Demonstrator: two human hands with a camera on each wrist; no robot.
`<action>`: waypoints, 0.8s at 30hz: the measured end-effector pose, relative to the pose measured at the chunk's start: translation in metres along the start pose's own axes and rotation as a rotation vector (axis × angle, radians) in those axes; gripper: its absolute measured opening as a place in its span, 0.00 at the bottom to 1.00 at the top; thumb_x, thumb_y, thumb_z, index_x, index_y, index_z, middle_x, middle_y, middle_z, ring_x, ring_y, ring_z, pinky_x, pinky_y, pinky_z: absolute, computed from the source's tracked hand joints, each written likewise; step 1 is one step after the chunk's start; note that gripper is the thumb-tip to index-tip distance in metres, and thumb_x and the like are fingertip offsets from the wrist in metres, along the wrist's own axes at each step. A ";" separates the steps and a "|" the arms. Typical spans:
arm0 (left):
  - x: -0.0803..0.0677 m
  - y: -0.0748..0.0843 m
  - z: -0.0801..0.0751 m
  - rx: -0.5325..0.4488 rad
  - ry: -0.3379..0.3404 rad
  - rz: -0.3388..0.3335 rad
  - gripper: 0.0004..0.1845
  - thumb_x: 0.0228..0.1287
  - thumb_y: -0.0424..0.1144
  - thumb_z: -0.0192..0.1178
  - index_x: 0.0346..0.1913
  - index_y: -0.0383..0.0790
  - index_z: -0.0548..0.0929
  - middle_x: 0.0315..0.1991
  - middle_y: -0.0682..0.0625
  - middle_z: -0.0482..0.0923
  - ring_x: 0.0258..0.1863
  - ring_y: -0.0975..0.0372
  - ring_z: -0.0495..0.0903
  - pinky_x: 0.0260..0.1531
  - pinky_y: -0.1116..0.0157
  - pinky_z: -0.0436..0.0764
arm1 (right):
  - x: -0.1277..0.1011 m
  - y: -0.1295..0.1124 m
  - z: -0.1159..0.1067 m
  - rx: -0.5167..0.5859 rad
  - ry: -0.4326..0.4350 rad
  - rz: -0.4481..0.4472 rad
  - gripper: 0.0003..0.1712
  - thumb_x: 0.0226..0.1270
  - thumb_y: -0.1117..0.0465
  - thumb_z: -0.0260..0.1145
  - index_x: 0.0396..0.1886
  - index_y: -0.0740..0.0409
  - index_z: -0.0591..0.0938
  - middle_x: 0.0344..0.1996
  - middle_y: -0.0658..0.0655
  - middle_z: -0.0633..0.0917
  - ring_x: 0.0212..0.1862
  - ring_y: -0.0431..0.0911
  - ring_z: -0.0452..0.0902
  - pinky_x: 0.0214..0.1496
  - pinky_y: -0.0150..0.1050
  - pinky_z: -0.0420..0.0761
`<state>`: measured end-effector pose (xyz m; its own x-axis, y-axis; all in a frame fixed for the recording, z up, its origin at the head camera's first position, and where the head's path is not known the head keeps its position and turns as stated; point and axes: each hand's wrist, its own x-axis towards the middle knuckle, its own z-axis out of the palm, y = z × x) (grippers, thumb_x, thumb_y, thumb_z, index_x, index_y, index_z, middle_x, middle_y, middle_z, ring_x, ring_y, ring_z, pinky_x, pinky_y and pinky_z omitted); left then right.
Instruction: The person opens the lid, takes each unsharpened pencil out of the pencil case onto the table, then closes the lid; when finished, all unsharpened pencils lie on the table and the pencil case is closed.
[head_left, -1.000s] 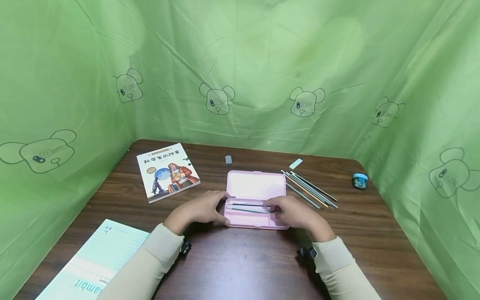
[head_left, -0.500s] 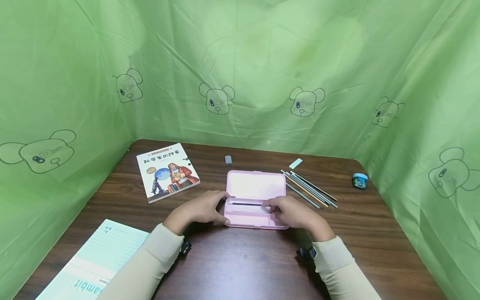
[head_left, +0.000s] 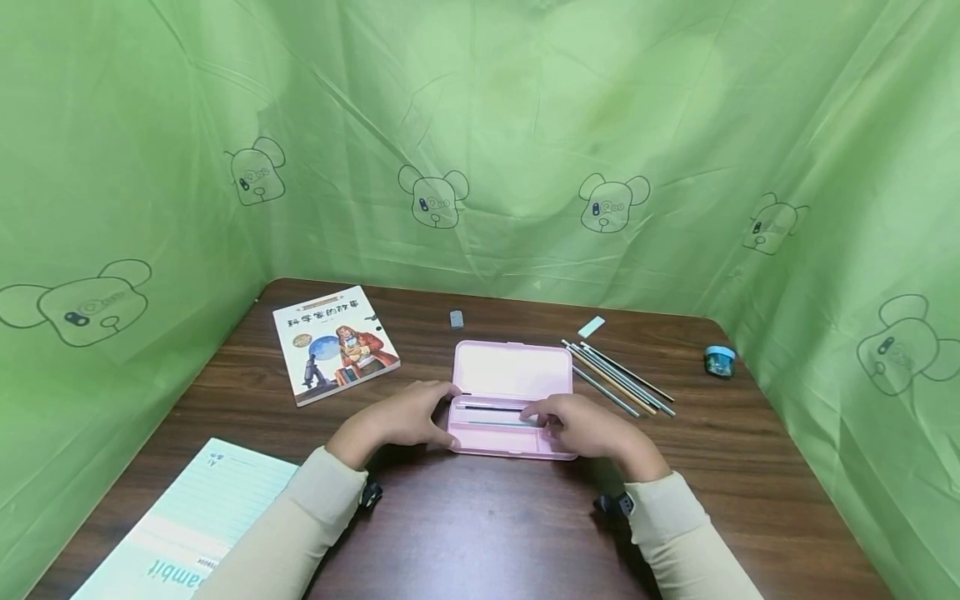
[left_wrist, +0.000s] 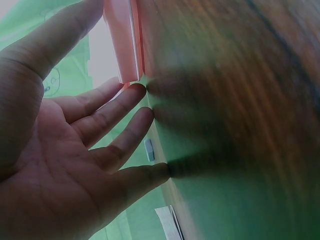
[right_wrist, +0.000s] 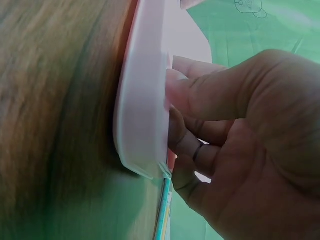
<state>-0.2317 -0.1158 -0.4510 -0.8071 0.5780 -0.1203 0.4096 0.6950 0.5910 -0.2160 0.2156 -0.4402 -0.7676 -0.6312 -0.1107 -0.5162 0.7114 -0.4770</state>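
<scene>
Both hands are working the pencil case [head_left: 512, 400]: the left hand [head_left: 397, 421], fingers relaxed, is bracing it, and the right hand [head_left: 588, 427] is pinching a pencil [head_left: 498, 423] that risks jamming crooked in its tray.

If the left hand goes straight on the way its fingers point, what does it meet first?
Likely the left end wall of the pink pencil case: the left hand points right, fingertips already at it.

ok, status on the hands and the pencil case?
Left hand open, steadying pink pencil case. Right hand setting teal pencil inside. Loose pencils alongside, nothing blocking.
</scene>
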 end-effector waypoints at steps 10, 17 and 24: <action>0.000 0.001 0.000 -0.001 -0.003 0.000 0.41 0.59 0.51 0.85 0.71 0.38 0.81 0.68 0.41 0.85 0.69 0.49 0.81 0.75 0.45 0.77 | -0.002 0.006 -0.003 0.081 0.098 -0.014 0.22 0.71 0.76 0.71 0.61 0.58 0.91 0.41 0.52 0.93 0.46 0.40 0.86 0.50 0.35 0.87; 0.001 0.002 0.000 -0.007 -0.009 -0.011 0.42 0.60 0.51 0.85 0.73 0.38 0.80 0.71 0.40 0.83 0.73 0.47 0.79 0.78 0.45 0.75 | -0.016 0.019 -0.026 0.197 0.306 0.117 0.17 0.74 0.72 0.73 0.59 0.56 0.91 0.43 0.55 0.94 0.48 0.46 0.88 0.52 0.39 0.87; 0.000 0.001 0.000 -0.013 -0.010 -0.020 0.41 0.60 0.50 0.85 0.72 0.38 0.81 0.70 0.41 0.83 0.71 0.48 0.80 0.77 0.45 0.76 | -0.032 0.038 -0.052 0.208 0.505 0.288 0.15 0.77 0.68 0.73 0.60 0.58 0.90 0.45 0.60 0.93 0.46 0.50 0.85 0.44 0.36 0.83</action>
<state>-0.2310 -0.1148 -0.4501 -0.8110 0.5680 -0.1400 0.3878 0.7011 0.5983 -0.2305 0.2788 -0.4092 -0.9764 -0.1625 0.1420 -0.2158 0.7238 -0.6554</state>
